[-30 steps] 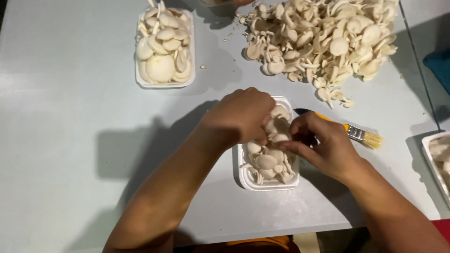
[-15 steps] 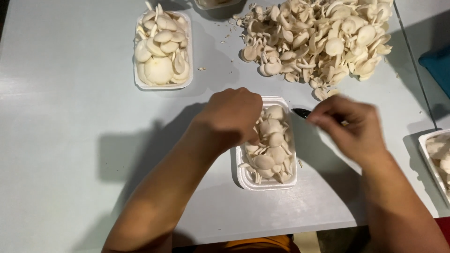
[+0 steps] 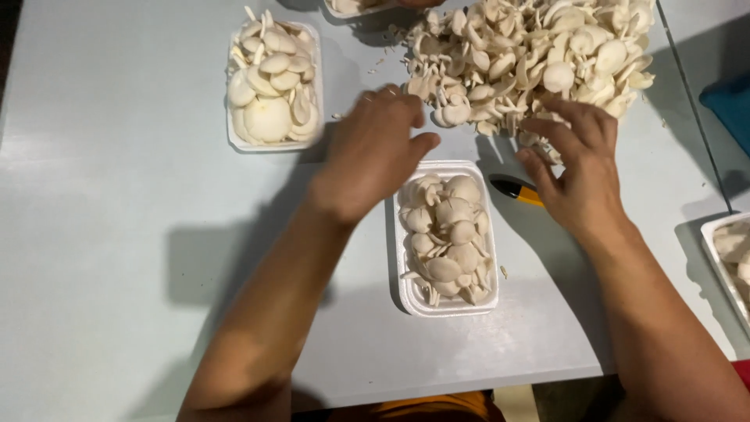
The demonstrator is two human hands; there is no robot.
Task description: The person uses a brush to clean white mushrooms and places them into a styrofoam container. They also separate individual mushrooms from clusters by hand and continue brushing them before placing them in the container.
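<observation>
A white foam tray (image 3: 406, 291) filled with pale oyster mushrooms (image 3: 447, 238) lies in the middle of the grey table. My left hand (image 3: 379, 152) hovers just left of and above the tray's far end, fingers spread, holding nothing. My right hand (image 3: 578, 168) reaches to the near edge of a big loose pile of mushrooms (image 3: 531, 55), fingers apart and empty, its fingertips at the pile's lowest pieces. A brush with a black and orange handle (image 3: 516, 190) lies beside the tray, partly hidden under my right hand.
A second filled foam tray (image 3: 234, 137) sits at the far left. Part of another tray (image 3: 715, 242) shows at the right edge, and one more (image 3: 344, 9) at the top edge. A dark blue object (image 3: 730, 109) lies at the far right. The table's front edge runs near my body.
Both hands have lifted off the middle tray and moved away from me toward the loose pile. The camera view has shifted slightly, and my right hand now covers most of the brush.
</observation>
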